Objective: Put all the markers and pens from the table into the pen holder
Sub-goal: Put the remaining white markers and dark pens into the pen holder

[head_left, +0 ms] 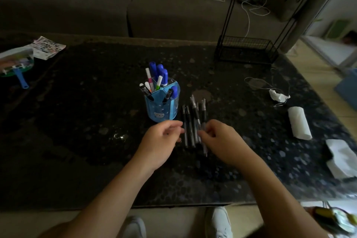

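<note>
In the head view, a loose bunch of dark pens [194, 123] lies on the dark table [96, 141], just beside the blue pen holder [163, 105], which already carries several markers [161, 75] standing upright. Both hands close on the near half of the bunch: the left hand [161, 141] comes in from the holder's side with fingers curled and lightly spread, fingertips touching the outermost pen, and the right hand [220, 138] pinches the pens on the opposite side, thumb and fingers pressed onto the barrels. The step seems to be gathering the bunch into one bundle; it would go best if both hands squeeze inward together and level the near ends before lifting, since the far ends fan apart beyond the grip and one pen juts out nearer than the fingers. The pens' long axes run away from the person, roughly parallel, tilting slightly. Which end is the tip is too blurred to tell.
</note>
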